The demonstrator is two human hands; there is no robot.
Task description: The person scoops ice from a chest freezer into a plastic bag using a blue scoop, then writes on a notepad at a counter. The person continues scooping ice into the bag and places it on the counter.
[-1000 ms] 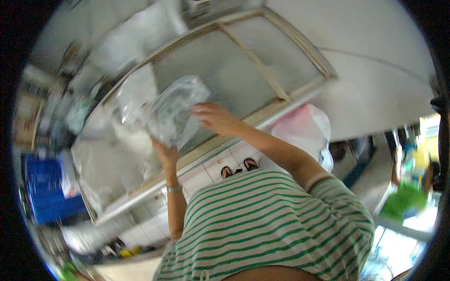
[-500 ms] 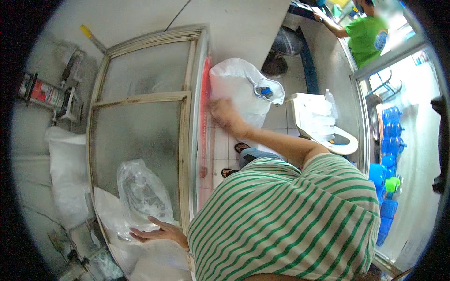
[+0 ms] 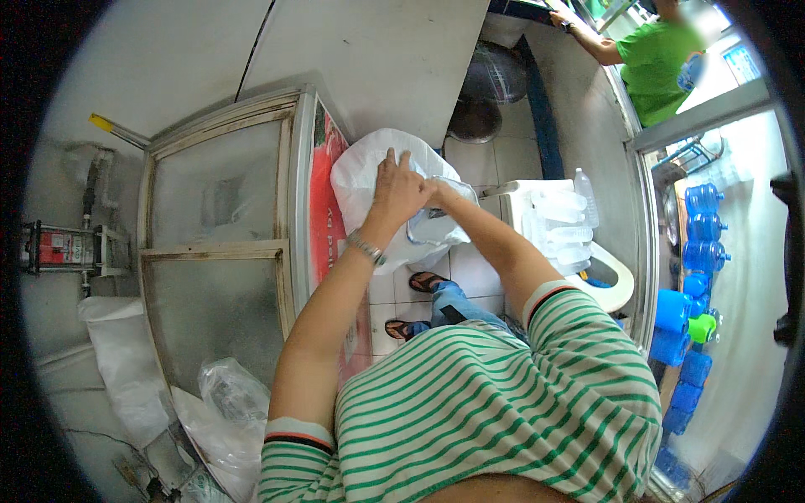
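Note:
A large white plastic sack (image 3: 360,159) stands upright on the floor in front of me, its loose mouth folded toward the right. Over it my left hand (image 3: 401,191) reaches with two fingers stretched out and apart; its other fingers run in toward my right hand. My right hand (image 3: 436,194) meets it at the sack's mouth, fingers curled and partly hidden, so what they hold does not show. Inside the mouth lies something greyish, too obscured to name. A crumpled clear plastic bag (image 3: 235,392) lies at lower left, apart from both hands.
A framed glass-topped chest (image 3: 214,189) with a red side borders the sack's left. To the right, clear bottles (image 3: 563,222) rest on a white plastic chair (image 3: 616,281). Dark round objects (image 3: 474,120) stand behind. Blue water jugs (image 3: 703,226) and a person in green (image 3: 662,67) are beyond.
My left hand has left the clear plastic bag and come across to the white sack. My right hand has moved from the sack's left side to its mouth, beside the left.

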